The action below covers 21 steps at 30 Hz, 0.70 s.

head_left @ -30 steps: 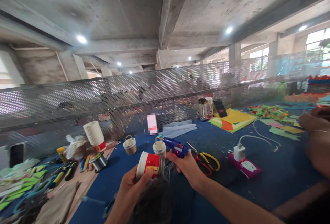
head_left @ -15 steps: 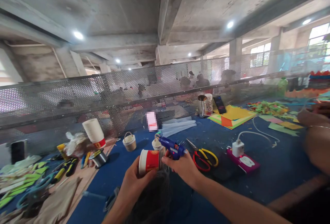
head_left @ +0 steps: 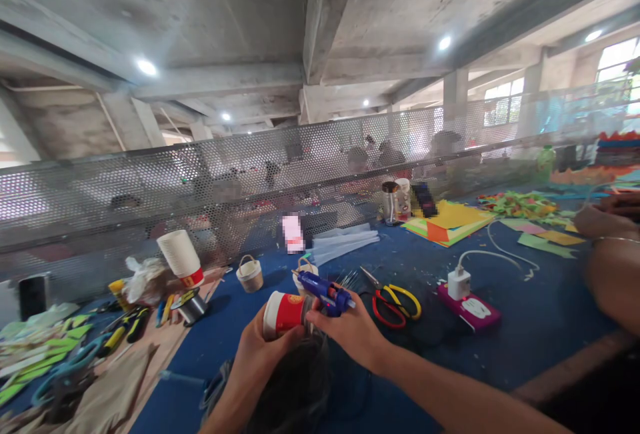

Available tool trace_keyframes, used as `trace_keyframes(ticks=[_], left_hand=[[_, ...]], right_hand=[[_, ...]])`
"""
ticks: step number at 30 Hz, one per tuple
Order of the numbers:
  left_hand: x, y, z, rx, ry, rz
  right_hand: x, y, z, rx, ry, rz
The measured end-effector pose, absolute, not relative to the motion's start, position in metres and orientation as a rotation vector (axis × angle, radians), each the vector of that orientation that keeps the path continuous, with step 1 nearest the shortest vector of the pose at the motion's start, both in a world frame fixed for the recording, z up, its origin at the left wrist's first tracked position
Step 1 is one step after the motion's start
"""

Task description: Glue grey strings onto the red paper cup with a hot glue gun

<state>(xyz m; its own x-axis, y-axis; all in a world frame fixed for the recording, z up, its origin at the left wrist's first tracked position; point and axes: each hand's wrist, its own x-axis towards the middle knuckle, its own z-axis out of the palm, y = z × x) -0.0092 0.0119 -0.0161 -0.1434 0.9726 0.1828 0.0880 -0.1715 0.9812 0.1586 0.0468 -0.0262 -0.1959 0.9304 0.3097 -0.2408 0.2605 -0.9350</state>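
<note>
My left hand [head_left: 267,347] is wrapped round a red and white paper cup [head_left: 287,314], tilted on its side with its white end to the left. My right hand [head_left: 347,331] grips a blue glue gun [head_left: 323,293], its nozzle pointing up and left; the fingertips also reach the cup's right end. What lies between the cup and those fingers is partly hidden. Behind the gun's nozzle stands a small pale basket [head_left: 303,275] with a handle, partly covered. A second small basket [head_left: 249,275] stands to its left. Dark material lies below the cup, too blurred to name.
Red and yellow-handled scissors [head_left: 395,304] lie to the right. Beyond them a charger [head_left: 459,284] sits on a purple power strip [head_left: 470,311]. Stacked paper cups [head_left: 180,257] and a wire spool [head_left: 191,307] are at left. Another person's arm [head_left: 615,267] rests at far right.
The glue gun has tipped slightly, its nozzle shifting a little left and down. The cup is a little further left, with both hands keeping their holds.
</note>
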Motion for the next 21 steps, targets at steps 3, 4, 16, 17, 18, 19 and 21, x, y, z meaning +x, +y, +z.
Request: trace_keyframes(ticks=[3, 4, 16, 17, 18, 19, 21], left_hand=[[-0.007, 0.009, -0.013, 1.303, 1.290, 1.415], [-0.006, 0.009, -0.012, 1.297, 1.291, 1.413], [-0.009, 0.001, -0.003, 1.163, 1.108, 1.376], [-0.008, 0.000, -0.001, 1.165, 1.096, 1.368], [-0.007, -0.001, 0.000, 1.163, 1.084, 1.365], [-0.007, -0.002, 0.001, 1.155, 1.076, 1.363], [-0.007, -0.001, 0.001, 1.132, 1.066, 1.356]], right_hand=[[0.162, 0.043, -0.020, -0.733, -1.364, 1.246], [0.163, 0.043, -0.017, -0.739, -1.380, 1.239], [0.164, 0.065, -0.021, -0.783, -1.451, 1.226], [0.164, 0.064, -0.020, -0.791, -1.453, 1.262], [0.164, 0.064, -0.020, -0.797, -1.450, 1.293], [0.164, 0.063, -0.020, -0.795, -1.443, 1.318], [0.164, 0.062, -0.021, -0.769, -1.429, 1.345]])
